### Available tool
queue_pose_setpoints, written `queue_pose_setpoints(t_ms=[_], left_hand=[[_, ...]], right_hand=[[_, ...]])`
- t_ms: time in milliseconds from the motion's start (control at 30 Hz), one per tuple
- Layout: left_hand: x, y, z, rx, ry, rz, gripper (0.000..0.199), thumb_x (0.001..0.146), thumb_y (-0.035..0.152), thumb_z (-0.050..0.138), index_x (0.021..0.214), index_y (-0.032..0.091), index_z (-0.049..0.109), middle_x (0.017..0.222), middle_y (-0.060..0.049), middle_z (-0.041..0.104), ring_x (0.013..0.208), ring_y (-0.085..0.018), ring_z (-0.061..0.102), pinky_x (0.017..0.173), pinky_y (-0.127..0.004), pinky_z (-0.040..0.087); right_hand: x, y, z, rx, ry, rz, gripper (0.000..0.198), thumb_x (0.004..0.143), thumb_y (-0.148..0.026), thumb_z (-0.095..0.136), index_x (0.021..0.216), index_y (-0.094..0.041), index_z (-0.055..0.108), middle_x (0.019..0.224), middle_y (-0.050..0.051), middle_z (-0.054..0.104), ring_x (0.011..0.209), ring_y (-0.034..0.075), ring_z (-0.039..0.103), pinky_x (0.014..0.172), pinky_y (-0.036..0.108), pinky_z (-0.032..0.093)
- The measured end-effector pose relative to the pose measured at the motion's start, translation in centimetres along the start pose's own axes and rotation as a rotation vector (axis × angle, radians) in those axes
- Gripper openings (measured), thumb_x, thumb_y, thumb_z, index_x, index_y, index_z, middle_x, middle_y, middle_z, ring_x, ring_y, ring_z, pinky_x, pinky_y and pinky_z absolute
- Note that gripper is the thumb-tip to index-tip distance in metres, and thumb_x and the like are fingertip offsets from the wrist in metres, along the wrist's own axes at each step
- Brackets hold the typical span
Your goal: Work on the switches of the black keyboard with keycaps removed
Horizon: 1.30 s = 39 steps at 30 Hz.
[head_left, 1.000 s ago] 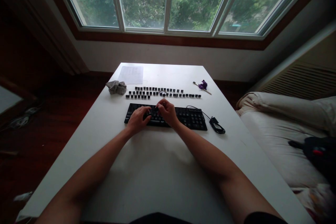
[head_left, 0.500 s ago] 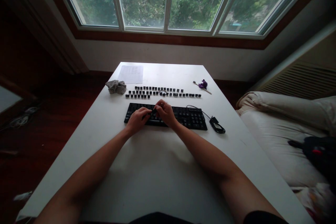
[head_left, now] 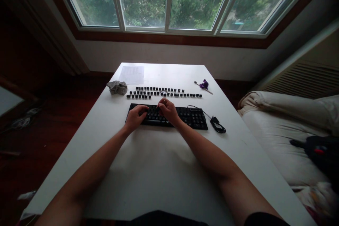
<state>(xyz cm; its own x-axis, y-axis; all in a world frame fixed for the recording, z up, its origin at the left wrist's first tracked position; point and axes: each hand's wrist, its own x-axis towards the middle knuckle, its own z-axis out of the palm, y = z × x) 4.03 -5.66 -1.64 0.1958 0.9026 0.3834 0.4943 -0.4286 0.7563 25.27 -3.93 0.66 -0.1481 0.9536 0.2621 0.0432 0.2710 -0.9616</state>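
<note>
A black keyboard (head_left: 194, 118) lies across the middle of the white table. Over its left part rests my left hand (head_left: 135, 116), fingers forward, with a gap between thumb and forefinger. My right hand (head_left: 168, 110) is above the middle keys, its thumb and fingertips closed together in a pinch. Something small and dark shows at those fingertips, too small to name. Beyond the keyboard, loose black keycaps (head_left: 171, 90) stand in rows. A ring-shaped thing (head_left: 164, 93) lies among them.
A grey cloth (head_left: 117, 87) lies at the left edge, near a printed paper sheet (head_left: 131, 75). At the right are a toothbrush (head_left: 208, 90) and a crumpled purple cloth (head_left: 203, 84). The coiled cable (head_left: 218, 126) sits right of the keyboard. A beige sofa (head_left: 275, 127) stands beside the table (head_left: 159, 169).
My left hand has drawn away to the left from my right hand, and its thumb and forefinger have parted. My right hand has risen slightly, still pinched.
</note>
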Motion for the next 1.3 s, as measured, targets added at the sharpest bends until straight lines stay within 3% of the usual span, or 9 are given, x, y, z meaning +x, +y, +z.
queue_pose_setpoints(t_ms=[100, 267, 467, 700, 1100, 1300], left_hand=[[0.5, -0.6, -0.4, 0.002, 0.051, -0.059, 0.024, 0.086, 0.023, 0.062, 0.109, 0.023, 0.067, 0.106, -0.004, 0.071, 0.091, -0.019, 0.069, 0.089, -0.036, 0.057], [2.6, -1.5, -1.0, 0.106, 0.08, -0.019, 0.02, 0.084, 0.023, 0.063, 0.103, 0.021, 0.068, 0.107, -0.004, 0.067, 0.083, -0.016, 0.068, 0.085, -0.033, 0.057], [7.2, -3.2, 0.2, 0.119, 0.036, -0.055, 0.021, 0.079, 0.02, 0.065, 0.1, 0.019, 0.068, 0.103, -0.005, 0.066, 0.083, -0.016, 0.066, 0.085, -0.033, 0.056], [10.5, -3.4, 2.3, 0.163, -0.02, -0.055, 0.022, 0.08, 0.019, 0.063, 0.102, 0.019, 0.068, 0.104, -0.005, 0.069, 0.08, -0.016, 0.066, 0.085, -0.034, 0.055], [12.7, -4.1, 4.7, 0.519, -0.115, 0.175, 0.017, 0.083, 0.019, 0.063, 0.096, 0.022, 0.072, 0.099, -0.009, 0.072, 0.102, -0.029, 0.06, 0.102, -0.047, 0.039], [13.5, -4.2, 5.0, 0.595, -0.142, 0.132, 0.015, 0.081, 0.021, 0.065, 0.094, 0.024, 0.072, 0.103, -0.008, 0.071, 0.107, -0.031, 0.054, 0.098, -0.047, 0.037]], right_hand=[[-0.8, -0.2, 0.2, 0.013, -0.066, 0.026, 0.017, 0.088, -0.036, 0.055, 0.081, -0.02, 0.054, 0.055, -0.006, 0.054, 0.043, 0.01, 0.053, 0.042, 0.019, 0.037], [-4.6, 0.6, -0.5, 0.055, -0.141, 0.082, 0.017, 0.088, -0.036, 0.058, 0.083, -0.019, 0.057, 0.053, -0.006, 0.054, 0.044, 0.011, 0.055, 0.042, 0.019, 0.039], [-8.6, 0.8, -0.8, 0.264, -0.061, 0.123, 0.022, 0.089, -0.038, 0.059, 0.079, -0.018, 0.056, 0.062, -0.003, 0.061, 0.044, 0.01, 0.056, 0.04, 0.02, 0.042], [-8.5, 0.9, 0.0, 0.348, -0.084, 0.145, 0.023, 0.087, -0.039, 0.061, 0.08, -0.018, 0.055, 0.064, -0.002, 0.063, 0.043, 0.01, 0.056, 0.039, 0.021, 0.043], [-8.2, 2.5, -0.1, 0.372, -0.147, 0.223, 0.025, 0.086, -0.04, 0.064, 0.08, -0.018, 0.056, 0.061, -0.002, 0.064, 0.043, 0.011, 0.057, 0.04, 0.02, 0.044], [-8.1, 2.6, -0.1, 0.376, -0.159, 0.242, 0.024, 0.086, -0.039, 0.065, 0.08, -0.018, 0.057, 0.062, -0.002, 0.065, 0.043, 0.011, 0.057, 0.041, 0.021, 0.045]])
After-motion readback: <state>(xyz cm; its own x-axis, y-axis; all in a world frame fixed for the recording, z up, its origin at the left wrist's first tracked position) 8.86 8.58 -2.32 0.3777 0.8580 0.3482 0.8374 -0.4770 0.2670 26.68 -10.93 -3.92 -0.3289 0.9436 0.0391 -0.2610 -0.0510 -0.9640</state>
